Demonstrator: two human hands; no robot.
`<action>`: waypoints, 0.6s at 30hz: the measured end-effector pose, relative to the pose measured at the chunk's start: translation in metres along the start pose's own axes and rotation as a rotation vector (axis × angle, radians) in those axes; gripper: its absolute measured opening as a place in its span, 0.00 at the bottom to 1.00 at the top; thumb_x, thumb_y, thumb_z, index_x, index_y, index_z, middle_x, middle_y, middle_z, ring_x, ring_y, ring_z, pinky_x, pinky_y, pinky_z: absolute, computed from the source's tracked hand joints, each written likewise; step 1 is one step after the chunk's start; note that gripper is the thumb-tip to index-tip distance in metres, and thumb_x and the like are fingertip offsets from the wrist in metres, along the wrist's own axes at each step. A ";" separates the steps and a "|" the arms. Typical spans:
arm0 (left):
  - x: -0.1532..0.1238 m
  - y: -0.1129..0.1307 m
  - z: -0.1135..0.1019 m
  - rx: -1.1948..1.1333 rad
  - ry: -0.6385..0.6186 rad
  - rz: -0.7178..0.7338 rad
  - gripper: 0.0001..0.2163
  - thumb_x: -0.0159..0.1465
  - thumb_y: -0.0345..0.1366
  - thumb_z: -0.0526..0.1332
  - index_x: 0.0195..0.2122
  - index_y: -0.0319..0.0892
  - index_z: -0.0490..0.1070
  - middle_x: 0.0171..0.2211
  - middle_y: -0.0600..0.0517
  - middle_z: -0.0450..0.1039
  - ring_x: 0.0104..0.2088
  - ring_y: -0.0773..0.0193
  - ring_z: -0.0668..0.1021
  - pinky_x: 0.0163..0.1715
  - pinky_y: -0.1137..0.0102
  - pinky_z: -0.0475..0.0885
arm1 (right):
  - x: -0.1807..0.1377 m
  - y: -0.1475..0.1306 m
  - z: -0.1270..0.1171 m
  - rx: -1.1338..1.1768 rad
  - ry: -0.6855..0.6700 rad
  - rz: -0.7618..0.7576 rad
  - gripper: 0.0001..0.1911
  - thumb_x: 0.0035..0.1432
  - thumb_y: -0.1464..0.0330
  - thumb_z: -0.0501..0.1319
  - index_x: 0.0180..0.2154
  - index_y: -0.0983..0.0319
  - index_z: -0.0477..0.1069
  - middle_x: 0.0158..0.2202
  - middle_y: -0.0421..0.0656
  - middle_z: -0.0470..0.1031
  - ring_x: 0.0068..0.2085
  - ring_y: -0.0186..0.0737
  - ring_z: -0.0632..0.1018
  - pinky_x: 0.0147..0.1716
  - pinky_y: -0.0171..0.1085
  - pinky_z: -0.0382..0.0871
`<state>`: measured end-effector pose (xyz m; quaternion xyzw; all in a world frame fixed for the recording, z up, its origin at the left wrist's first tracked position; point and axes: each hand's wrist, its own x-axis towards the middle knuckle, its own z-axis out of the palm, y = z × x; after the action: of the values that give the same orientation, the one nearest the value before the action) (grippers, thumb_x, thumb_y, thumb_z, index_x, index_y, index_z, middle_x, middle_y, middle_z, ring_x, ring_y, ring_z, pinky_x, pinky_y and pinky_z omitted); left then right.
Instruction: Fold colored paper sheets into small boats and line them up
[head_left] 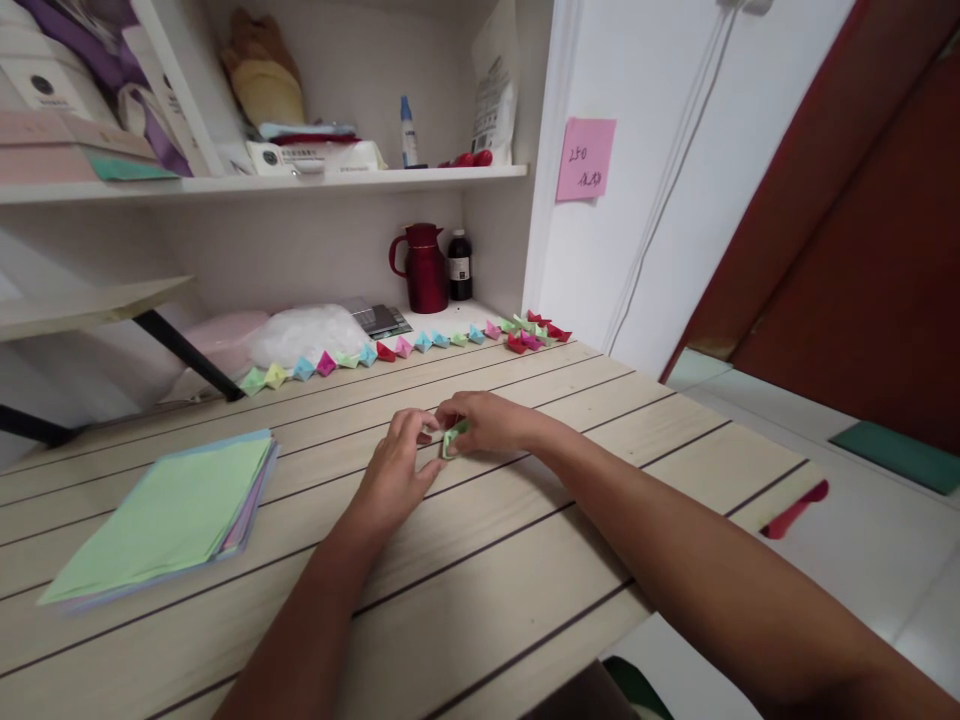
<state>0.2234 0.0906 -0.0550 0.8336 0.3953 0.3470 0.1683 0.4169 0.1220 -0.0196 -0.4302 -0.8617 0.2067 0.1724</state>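
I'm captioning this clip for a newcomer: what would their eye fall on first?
The left hand and right hand pinch a small green folded paper at the middle of the wooden table. Behind them a row of colourful folded pieces lines the far edge; a stack of pastel sheets lies left.

A single camera sits on the person's head, above the near edge of the worktop [525, 590], and looks forward and down across it. The view is tilted, so the planks climb toward 2 o'clock. The left hand [394, 472] and right hand [489, 420] meet close below the lens, near centre. Shelves [300, 183] fill 10 to 12 o'clock. The floor [862, 545] and a red door [862, 250] lie toward 3 o'clock.
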 end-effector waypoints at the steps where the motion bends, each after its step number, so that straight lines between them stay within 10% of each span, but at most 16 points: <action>1: 0.000 0.001 -0.001 -0.003 -0.019 0.003 0.17 0.56 0.27 0.61 0.45 0.48 0.61 0.48 0.51 0.62 0.43 0.63 0.74 0.45 0.65 0.71 | 0.000 0.001 -0.001 0.018 0.012 0.018 0.17 0.49 0.68 0.68 0.44 0.60 0.74 0.41 0.43 0.76 0.41 0.41 0.75 0.38 0.35 0.64; 18: 0.001 0.009 -0.008 0.346 -0.073 -0.066 0.07 0.64 0.30 0.53 0.33 0.46 0.69 0.37 0.54 0.70 0.38 0.63 0.73 0.36 0.70 0.65 | -0.002 0.003 -0.002 0.013 0.087 -0.025 0.17 0.44 0.74 0.71 0.38 0.60 0.74 0.44 0.43 0.69 0.44 0.40 0.73 0.41 0.35 0.65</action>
<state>0.2227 0.0855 -0.0437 0.8487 0.4701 0.2376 0.0478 0.4209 0.1226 -0.0193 -0.4269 -0.8573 0.1913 0.2149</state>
